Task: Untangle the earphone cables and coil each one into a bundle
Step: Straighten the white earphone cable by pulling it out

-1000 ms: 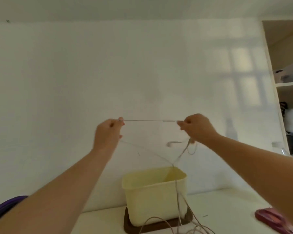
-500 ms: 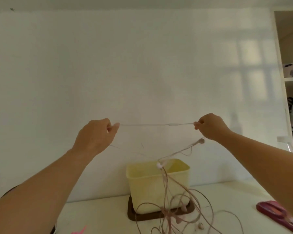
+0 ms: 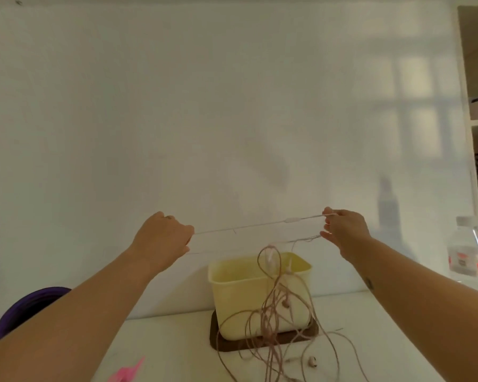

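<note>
Since the earlier frame, the taut strand (image 3: pixel 246 226) of earphone cable has been tilted, so that its right end is now held higher than its left. One end is pinched in the curled left grip (image 3: pixel 163 238), and the other between the fingertips of the right grip (image 3: pixel 345 230), by which a second strand (image 3: pixel 305 239) is also held. The tangled remainder (image 3: pixel 276 312) is left hanging before the yellow tub (image 3: pixel 238 293) and trailing onto the counter (image 3: pixel 177 348).

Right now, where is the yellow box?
The yellow box sits low, just right of middle in the head view, on a dark tray, behind the dangling cables.
</note>
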The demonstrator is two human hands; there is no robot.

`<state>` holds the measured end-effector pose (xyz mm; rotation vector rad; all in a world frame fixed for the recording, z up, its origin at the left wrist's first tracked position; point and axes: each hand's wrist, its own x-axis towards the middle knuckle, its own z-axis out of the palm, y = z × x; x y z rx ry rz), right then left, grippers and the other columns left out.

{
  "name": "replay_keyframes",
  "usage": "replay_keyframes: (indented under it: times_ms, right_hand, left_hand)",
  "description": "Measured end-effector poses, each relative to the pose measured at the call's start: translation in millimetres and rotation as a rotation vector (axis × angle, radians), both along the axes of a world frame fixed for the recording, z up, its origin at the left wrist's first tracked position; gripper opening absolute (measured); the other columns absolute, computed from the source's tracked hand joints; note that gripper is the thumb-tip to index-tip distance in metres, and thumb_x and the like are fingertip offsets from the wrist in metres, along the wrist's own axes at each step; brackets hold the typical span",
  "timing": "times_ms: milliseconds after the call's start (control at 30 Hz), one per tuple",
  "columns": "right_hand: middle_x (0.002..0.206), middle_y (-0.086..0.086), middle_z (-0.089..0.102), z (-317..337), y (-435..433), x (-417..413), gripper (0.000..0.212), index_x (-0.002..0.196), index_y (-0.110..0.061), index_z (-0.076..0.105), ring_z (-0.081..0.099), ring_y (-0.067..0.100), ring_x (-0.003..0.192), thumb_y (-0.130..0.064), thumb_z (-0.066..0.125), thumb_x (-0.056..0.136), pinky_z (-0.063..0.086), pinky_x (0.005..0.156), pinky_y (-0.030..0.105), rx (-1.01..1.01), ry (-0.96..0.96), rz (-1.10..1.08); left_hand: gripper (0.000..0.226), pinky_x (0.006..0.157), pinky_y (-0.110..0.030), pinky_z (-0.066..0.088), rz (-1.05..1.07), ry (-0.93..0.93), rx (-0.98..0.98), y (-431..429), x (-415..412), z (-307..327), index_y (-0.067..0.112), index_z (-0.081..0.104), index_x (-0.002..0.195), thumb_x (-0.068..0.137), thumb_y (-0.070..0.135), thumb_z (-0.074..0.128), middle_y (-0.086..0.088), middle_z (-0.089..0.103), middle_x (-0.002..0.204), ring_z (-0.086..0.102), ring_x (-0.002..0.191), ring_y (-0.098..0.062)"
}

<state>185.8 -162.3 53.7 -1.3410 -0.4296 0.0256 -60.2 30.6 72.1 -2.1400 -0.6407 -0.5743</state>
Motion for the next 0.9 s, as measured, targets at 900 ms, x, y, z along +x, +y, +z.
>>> replay_keyframes:
  times_ms: [900]
  right_hand:
    - [0.062,0.006,0.058,0.3,-4.5,-60.2,0.043,0.088,-0.004,0.066,0.053,0.018,0.055,-0.028,0.033,0.103,0.042,0.058,0.025,-0.790,-0.328,0.479]
  left_hand:
    - [0.010,0.072,-0.020,0.040,-0.417,-0.125,-1.316,-49.5,16.8,-18.9,0.029,0.070,0.088,0.088,0.035,0.063,0.013,0.065,0.073,0.054,0.072,-0.005]
